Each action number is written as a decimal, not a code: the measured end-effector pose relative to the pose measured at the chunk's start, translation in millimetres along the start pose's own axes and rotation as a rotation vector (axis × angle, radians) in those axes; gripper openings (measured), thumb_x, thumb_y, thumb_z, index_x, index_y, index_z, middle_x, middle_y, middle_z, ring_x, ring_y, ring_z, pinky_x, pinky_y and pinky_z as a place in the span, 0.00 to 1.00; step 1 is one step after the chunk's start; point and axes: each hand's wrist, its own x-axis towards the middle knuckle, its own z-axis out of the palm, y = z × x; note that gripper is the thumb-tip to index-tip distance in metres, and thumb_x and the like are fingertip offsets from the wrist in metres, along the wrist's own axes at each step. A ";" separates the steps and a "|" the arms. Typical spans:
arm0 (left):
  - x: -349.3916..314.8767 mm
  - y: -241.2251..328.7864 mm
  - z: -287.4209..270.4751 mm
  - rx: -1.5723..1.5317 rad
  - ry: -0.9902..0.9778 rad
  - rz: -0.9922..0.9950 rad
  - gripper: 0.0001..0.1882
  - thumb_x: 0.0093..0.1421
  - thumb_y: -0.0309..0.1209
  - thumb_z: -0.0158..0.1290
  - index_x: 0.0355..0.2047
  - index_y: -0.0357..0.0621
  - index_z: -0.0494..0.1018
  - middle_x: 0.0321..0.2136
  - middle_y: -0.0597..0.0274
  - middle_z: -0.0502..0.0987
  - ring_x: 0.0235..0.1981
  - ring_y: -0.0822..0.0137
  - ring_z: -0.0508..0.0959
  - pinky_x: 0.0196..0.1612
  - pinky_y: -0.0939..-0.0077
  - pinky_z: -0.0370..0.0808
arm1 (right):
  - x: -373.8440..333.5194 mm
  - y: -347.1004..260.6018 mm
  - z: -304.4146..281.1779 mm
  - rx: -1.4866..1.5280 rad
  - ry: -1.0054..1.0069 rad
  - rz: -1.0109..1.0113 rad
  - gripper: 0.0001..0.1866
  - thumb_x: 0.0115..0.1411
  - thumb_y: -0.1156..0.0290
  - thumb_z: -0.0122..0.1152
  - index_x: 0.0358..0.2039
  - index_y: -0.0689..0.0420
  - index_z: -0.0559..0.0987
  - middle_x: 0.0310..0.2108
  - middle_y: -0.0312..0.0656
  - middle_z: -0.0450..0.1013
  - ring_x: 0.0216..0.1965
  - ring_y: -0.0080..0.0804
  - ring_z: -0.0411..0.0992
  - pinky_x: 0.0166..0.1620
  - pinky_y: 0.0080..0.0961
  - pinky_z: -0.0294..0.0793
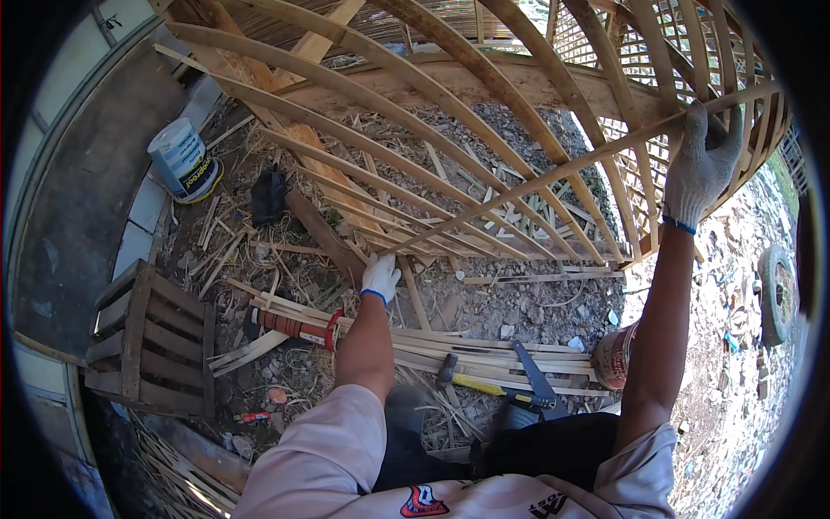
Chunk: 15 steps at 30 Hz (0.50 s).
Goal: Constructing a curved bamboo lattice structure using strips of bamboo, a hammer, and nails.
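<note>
A long, thin wooden strip slants across a frame of spaced wooden slats, rising from lower left to upper right. My left hand, in a white knit glove, is closed at the strip's lower end, its fingertips partly hidden. At the far right, my right hand, gloved too with a blue cuff, grips the strip near its upper end. The thumb lies over the strip there, and some fingers are hidden behind the slats.
Below my hands lie a hammer, a handsaw and a bundle of split strips. A paint bucket and a slatted wooden crate stand left. At right are a rusty tin and a tyre.
</note>
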 end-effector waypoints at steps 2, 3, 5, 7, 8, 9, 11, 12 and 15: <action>-11.6 -1.9 21.7 0.083 0.058 0.037 0.38 0.64 0.31 0.58 0.70 0.51 0.52 0.67 0.63 0.62 0.64 0.59 0.64 0.57 0.48 0.64 | -0.7 0.1 1.3 0.003 0.012 -0.005 0.39 0.65 0.62 0.67 0.69 0.67 0.61 0.44 0.47 0.79 0.42 0.28 0.78 0.44 0.24 0.78; -17.8 -4.9 35.9 0.087 0.075 0.047 0.40 0.64 0.31 0.58 0.71 0.51 0.50 0.69 0.63 0.59 0.66 0.59 0.62 0.59 0.48 0.63 | -1.5 2.5 2.2 0.000 0.025 -0.010 0.39 0.66 0.62 0.66 0.69 0.67 0.61 0.44 0.48 0.79 0.43 0.28 0.78 0.45 0.24 0.78; -20.4 -2.5 33.3 0.092 0.125 0.087 0.43 0.63 0.30 0.59 0.73 0.51 0.47 0.73 0.61 0.54 0.70 0.59 0.58 0.62 0.48 0.61 | -3.9 -2.2 6.7 -0.006 0.026 -0.024 0.39 0.66 0.63 0.66 0.69 0.68 0.60 0.45 0.49 0.78 0.44 0.29 0.78 0.46 0.24 0.78; -22.3 -1.3 30.8 0.086 0.108 0.094 0.51 0.63 0.28 0.59 0.77 0.55 0.37 0.76 0.57 0.47 0.73 0.56 0.53 0.66 0.47 0.56 | -6.3 -7.2 9.1 -0.044 0.036 -0.012 0.38 0.66 0.64 0.66 0.69 0.68 0.60 0.46 0.50 0.78 0.44 0.30 0.79 0.46 0.24 0.78; -22.5 -0.5 31.2 0.077 0.112 0.095 0.51 0.63 0.28 0.59 0.77 0.55 0.37 0.76 0.57 0.47 0.73 0.56 0.53 0.66 0.47 0.56 | -5.9 -5.4 9.9 0.007 0.031 -0.006 0.39 0.66 0.65 0.65 0.70 0.68 0.58 0.46 0.50 0.78 0.44 0.30 0.78 0.46 0.24 0.78; -21.8 1.3 32.0 0.108 0.113 0.078 0.52 0.63 0.31 0.59 0.77 0.57 0.35 0.76 0.58 0.46 0.74 0.59 0.52 0.68 0.48 0.55 | -5.4 -7.2 10.2 0.013 0.024 -0.012 0.39 0.66 0.65 0.65 0.70 0.68 0.58 0.46 0.50 0.78 0.44 0.30 0.78 0.46 0.24 0.78; -25.7 2.3 38.9 0.129 0.111 0.057 0.53 0.64 0.33 0.58 0.77 0.58 0.32 0.76 0.59 0.45 0.75 0.62 0.51 0.69 0.49 0.53 | -5.0 -9.4 7.5 -0.055 0.017 -0.033 0.39 0.67 0.66 0.64 0.70 0.69 0.56 0.47 0.51 0.78 0.44 0.30 0.78 0.44 0.22 0.78; -28.6 2.7 42.2 0.133 0.096 0.066 0.53 0.64 0.31 0.58 0.77 0.57 0.33 0.76 0.57 0.45 0.74 0.58 0.52 0.68 0.47 0.54 | -5.3 -6.8 6.7 -0.053 0.005 -0.031 0.39 0.68 0.67 0.63 0.71 0.69 0.55 0.47 0.52 0.78 0.44 0.30 0.78 0.43 0.22 0.79; -31.3 -0.1 49.5 0.115 0.138 0.100 0.51 0.64 0.29 0.58 0.77 0.54 0.36 0.76 0.54 0.47 0.72 0.55 0.56 0.67 0.50 0.57 | -6.0 -3.5 5.3 0.016 0.002 -0.028 0.37 0.69 0.69 0.61 0.71 0.69 0.55 0.48 0.53 0.77 0.45 0.31 0.78 0.44 0.23 0.79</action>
